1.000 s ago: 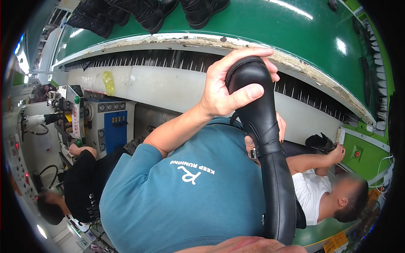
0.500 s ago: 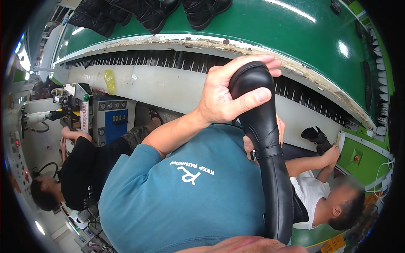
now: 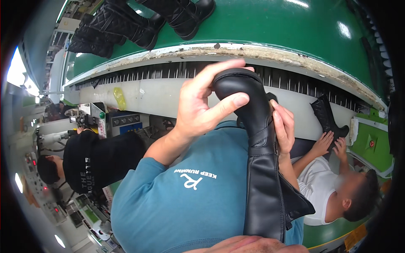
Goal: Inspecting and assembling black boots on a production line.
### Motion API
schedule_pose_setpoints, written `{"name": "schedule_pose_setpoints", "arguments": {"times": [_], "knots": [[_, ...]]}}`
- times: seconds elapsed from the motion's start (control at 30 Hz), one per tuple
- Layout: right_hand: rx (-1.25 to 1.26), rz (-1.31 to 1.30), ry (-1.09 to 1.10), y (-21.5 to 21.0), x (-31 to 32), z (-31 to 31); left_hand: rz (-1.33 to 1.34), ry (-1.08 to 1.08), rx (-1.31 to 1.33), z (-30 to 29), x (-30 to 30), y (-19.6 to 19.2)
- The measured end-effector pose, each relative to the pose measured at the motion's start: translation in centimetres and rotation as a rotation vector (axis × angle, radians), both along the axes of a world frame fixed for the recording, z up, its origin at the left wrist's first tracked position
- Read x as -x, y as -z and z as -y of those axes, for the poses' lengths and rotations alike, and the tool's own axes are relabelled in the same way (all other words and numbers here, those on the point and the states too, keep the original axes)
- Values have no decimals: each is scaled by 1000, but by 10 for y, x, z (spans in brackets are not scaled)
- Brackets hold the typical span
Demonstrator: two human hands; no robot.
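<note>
A tall smooth black leather boot (image 3: 263,185) is held in front of my chest, toe away from me and shaft running down toward me. My left hand (image 3: 196,105) cups the rounded toe, with the thumb along the near side and the fingers past the far edge. On the boot's right side, around the heel and ankle, my right hand (image 3: 284,130) grips it with bent fingers. Part of that hand is hidden behind the boot. A loose black flap (image 3: 297,204) spreads out from the right of the shaft.
Several black quilted boots (image 3: 122,23) lie on the green conveyor belt (image 3: 253,25) ahead. A worn pale rail (image 3: 190,51) edges it. A yellow bag (image 3: 119,98) hangs at left. One co-worker (image 3: 107,158) sits left; another (image 3: 322,189), at right, handles a quilted boot (image 3: 325,116).
The boot has turned, and its buckled ankle strap no longer shows. My right hand now shows along its right side. Both boot toe and left hand have shifted left.
</note>
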State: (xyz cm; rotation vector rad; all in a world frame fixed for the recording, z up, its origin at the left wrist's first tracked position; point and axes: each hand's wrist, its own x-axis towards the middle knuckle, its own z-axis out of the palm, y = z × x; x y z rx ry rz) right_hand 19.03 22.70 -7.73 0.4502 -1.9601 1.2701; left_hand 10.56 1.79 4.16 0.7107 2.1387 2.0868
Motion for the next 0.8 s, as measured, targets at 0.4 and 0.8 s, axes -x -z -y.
{"name": "schedule_pose_setpoints", "arguments": {"times": [0.4,0.8], "knots": [[33,68,-43,-1,-7,-3,-29,-59,-5,-2,-8,7],[5,25,-90,-9,1,-5,-190,-19,-62,20,-4,20]]}}
